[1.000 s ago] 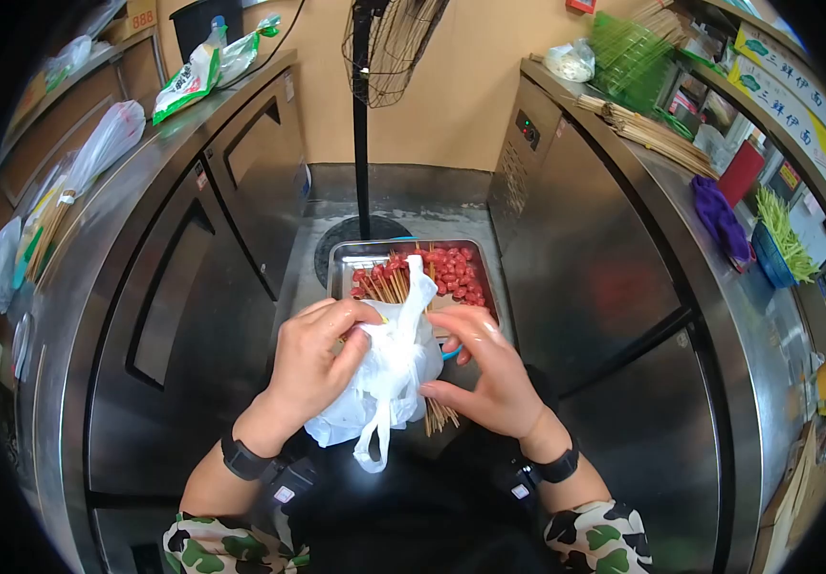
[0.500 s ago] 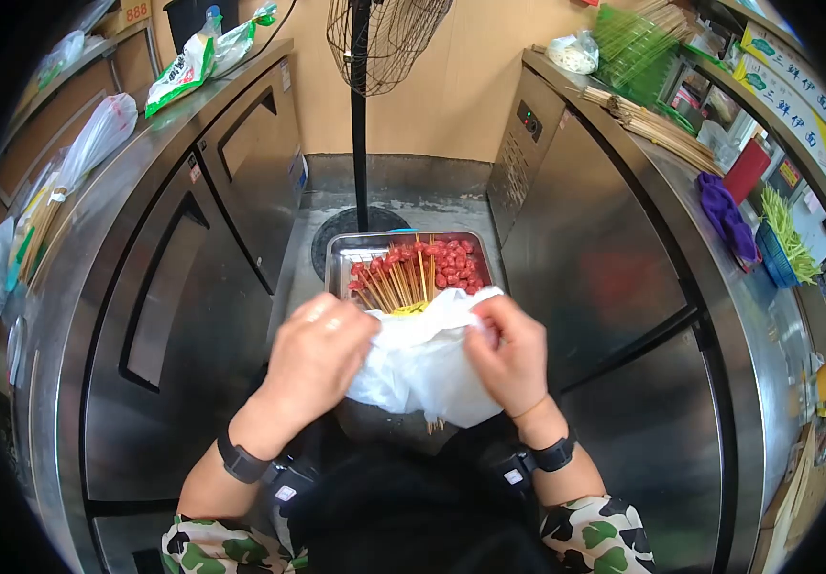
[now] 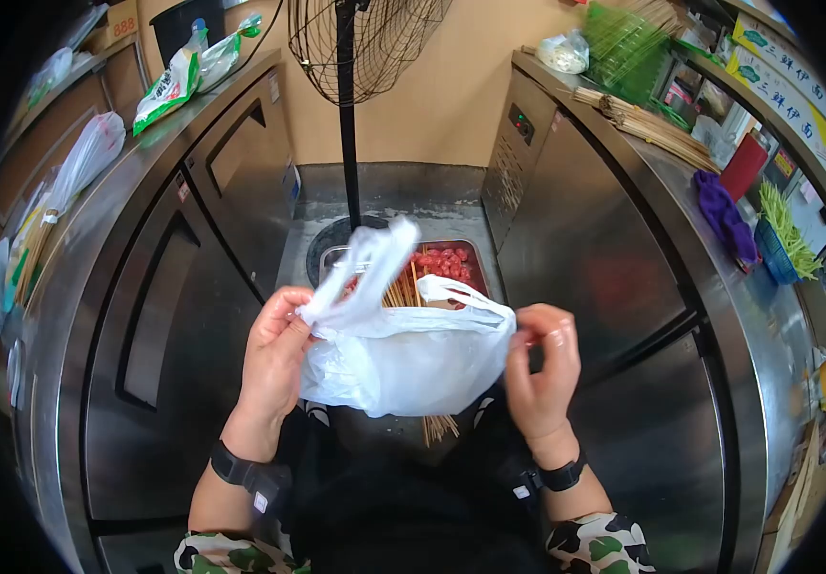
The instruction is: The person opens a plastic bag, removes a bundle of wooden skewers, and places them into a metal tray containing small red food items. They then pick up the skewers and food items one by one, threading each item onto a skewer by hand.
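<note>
A white plastic bag (image 3: 413, 368) with two loop handles is spread in front of me. My left hand (image 3: 277, 340) pinches its upper left corner, where one handle stands up. At the opposite corner my right hand (image 3: 545, 359) has its fingers curled at the bag's right edge, near the other handle. Behind the bag, a metal tray (image 3: 478, 253) holds glossy red pieces (image 3: 446, 260) and wooden skewers (image 3: 401, 287), partly hidden by the bag. The ends of several sticks (image 3: 440, 429) stick out below the bag.
Steel cabinets (image 3: 174, 316) line the left side, with more cabinets (image 3: 604, 249) on the right. A stand fan (image 3: 348, 124) rises behind the tray. On the right counter lie a bundle of sticks (image 3: 647, 129), a purple cloth (image 3: 722, 215) and a blue basket (image 3: 774, 253) of greens.
My hands have moved apart, stretching the bag's top wide. The left handle now stands up, and the bag covers more of the tray. The view has shifted slightly.
</note>
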`<control>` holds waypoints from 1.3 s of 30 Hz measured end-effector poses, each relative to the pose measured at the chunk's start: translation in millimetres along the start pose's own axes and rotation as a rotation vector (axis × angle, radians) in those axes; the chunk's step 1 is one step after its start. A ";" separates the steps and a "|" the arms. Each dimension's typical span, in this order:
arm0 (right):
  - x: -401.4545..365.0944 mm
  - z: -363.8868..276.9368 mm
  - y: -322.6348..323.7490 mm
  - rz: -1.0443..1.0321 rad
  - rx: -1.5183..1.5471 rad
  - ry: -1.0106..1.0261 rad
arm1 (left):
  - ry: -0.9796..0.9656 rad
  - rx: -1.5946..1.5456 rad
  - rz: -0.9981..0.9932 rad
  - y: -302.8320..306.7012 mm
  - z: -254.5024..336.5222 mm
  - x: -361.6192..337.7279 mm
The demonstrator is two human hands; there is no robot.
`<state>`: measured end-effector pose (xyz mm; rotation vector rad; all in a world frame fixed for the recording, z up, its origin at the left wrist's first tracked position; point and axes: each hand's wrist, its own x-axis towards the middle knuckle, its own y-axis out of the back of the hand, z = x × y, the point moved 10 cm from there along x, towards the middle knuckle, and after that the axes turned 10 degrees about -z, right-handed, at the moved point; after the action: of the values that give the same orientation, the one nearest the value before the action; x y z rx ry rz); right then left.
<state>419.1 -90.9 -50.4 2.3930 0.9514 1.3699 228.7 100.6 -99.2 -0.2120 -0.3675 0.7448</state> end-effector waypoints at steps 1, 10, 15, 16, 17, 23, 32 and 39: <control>1.0 -20.0 -4.6 -0.015 -0.051 0.143 | -0.004 0.010 -0.038 0.6 -3.1 0.6; -14.0 -5.6 -98.7 -0.630 0.201 -0.066 | -0.009 -0.220 -0.073 -7.2 -2.7 -1.6; -29.5 -12.4 -116.9 -0.814 0.092 0.004 | -0.061 -0.483 -0.214 -19.6 -0.8 -3.7; -22.5 -13.0 -113.7 -0.738 0.127 -0.009 | -0.058 -0.494 -0.254 -24.1 0.3 -4.3; -17.3 -13.5 -110.4 -0.664 0.159 -0.023 | -0.054 -0.507 -0.293 -28.8 1.4 -5.9; -49.5 -11.6 -166.2 -0.880 -0.060 0.108 | -0.034 -0.559 -0.265 -32.8 4.7 -13.1; -64.9 47.5 -166.9 -1.119 -0.340 -0.079 | -0.011 -0.439 -0.213 -4.8 -9.0 -10.3; 30.2 7.1 -38.9 -0.331 1.501 -0.236 | 0.010 -0.259 -0.112 7.4 -18.7 -4.0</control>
<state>419.2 -41.2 -52.3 2.7569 2.7511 0.0395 228.9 102.1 -119.7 -0.4357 -0.4628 0.5847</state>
